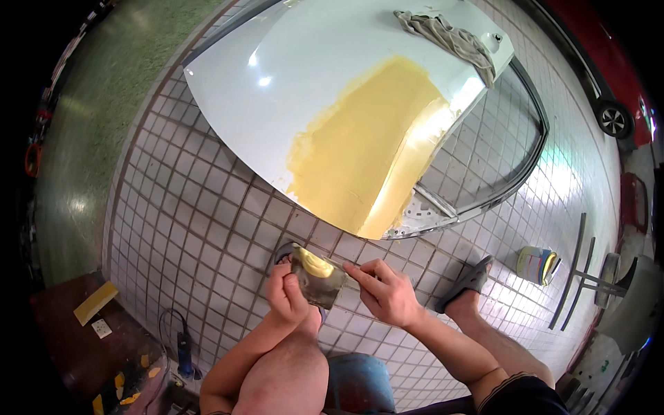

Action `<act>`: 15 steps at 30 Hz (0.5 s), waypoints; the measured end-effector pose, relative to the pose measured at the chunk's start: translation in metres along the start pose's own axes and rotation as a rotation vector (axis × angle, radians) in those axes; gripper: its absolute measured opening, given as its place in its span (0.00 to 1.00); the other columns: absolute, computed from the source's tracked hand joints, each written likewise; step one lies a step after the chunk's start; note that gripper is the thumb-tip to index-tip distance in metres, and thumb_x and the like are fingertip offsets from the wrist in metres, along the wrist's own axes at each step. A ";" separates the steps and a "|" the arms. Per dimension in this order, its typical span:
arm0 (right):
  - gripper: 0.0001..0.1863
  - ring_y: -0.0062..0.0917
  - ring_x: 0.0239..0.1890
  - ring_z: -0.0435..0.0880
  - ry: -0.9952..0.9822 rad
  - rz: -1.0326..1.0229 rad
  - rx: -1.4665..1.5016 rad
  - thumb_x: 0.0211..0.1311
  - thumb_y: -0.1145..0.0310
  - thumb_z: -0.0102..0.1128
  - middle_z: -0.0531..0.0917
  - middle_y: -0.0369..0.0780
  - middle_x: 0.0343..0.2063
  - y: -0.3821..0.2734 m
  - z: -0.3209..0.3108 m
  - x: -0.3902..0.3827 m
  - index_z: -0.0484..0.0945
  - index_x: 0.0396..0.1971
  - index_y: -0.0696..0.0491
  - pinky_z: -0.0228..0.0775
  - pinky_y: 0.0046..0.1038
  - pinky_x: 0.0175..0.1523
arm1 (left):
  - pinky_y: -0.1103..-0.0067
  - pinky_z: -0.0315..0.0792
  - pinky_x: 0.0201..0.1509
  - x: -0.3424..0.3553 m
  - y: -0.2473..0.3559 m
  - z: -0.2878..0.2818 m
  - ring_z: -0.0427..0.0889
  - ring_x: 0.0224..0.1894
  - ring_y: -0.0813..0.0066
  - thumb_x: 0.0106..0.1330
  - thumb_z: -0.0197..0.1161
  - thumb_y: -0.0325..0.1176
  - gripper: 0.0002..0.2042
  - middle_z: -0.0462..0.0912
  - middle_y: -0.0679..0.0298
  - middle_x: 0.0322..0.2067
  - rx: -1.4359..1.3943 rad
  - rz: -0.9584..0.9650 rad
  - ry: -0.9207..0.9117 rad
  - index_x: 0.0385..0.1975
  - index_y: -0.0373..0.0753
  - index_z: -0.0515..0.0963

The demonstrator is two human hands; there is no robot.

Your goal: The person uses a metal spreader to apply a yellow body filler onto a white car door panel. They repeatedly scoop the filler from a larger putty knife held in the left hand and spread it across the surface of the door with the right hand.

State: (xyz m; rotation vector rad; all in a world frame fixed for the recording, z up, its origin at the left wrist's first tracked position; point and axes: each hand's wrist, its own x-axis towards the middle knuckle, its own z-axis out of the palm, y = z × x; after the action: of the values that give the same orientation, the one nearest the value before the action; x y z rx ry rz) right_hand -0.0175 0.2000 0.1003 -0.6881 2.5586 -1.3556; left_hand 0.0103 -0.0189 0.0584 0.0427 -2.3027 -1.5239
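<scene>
My left hand grips the edge of a flat, dull metal plate. On the plate lies a soft mound of pale yellow body filler. At the plate's right side, my right hand pinches a thin putty knife, seen nearly edge-on with its blade against or very near the filler. Just beyond both hands is a white car door. A broad yellow layer of filler covers its nearer right part, with a glossy wet strip along the window side.
A crumpled grey rag lies on the door's far right. On the tiled floor to the right stand a filler can and a dark metal stand. A dark table is at lower left, a red car at far right.
</scene>
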 end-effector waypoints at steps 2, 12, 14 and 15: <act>0.26 0.36 0.33 0.76 -0.040 0.211 0.074 0.48 0.83 0.56 0.76 0.41 0.29 0.009 -0.001 -0.007 0.80 0.51 0.56 0.70 0.31 0.41 | 0.73 0.70 0.31 -0.001 -0.004 0.000 0.77 0.28 0.65 0.71 0.48 0.26 0.07 0.77 0.53 0.28 0.011 -0.036 0.077 0.39 0.29 0.72; 0.26 0.45 0.56 0.78 -0.079 0.740 1.668 0.62 0.72 0.44 0.75 0.51 0.56 0.018 -0.025 0.003 0.65 0.61 0.63 0.73 0.44 0.56 | 0.79 0.58 0.26 0.024 0.005 0.014 0.62 0.24 0.80 0.75 0.44 0.30 0.09 0.64 0.67 0.21 0.082 -0.174 0.014 0.43 0.31 0.69; 0.28 0.47 0.56 0.78 -0.220 0.893 1.781 0.62 0.71 0.46 0.75 0.52 0.56 0.014 -0.021 0.003 0.63 0.63 0.62 0.72 0.45 0.56 | 0.76 0.61 0.27 0.025 0.009 0.017 0.65 0.24 0.74 0.74 0.45 0.28 0.08 0.67 0.62 0.23 0.088 -0.177 0.005 0.43 0.31 0.69; 0.28 0.47 0.56 0.78 -0.240 0.948 1.830 0.62 0.70 0.46 0.75 0.52 0.56 0.013 -0.017 0.003 0.63 0.63 0.62 0.72 0.46 0.56 | 0.73 0.64 0.27 0.023 0.011 0.018 0.69 0.24 0.67 0.72 0.46 0.27 0.08 0.70 0.58 0.25 0.085 -0.188 -0.011 0.43 0.31 0.70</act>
State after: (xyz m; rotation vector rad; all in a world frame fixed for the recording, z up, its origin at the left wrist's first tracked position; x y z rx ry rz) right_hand -0.0300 0.2170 0.0997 0.5787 0.4222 -2.0147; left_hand -0.0151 -0.0043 0.0687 0.2816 -2.4296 -1.5160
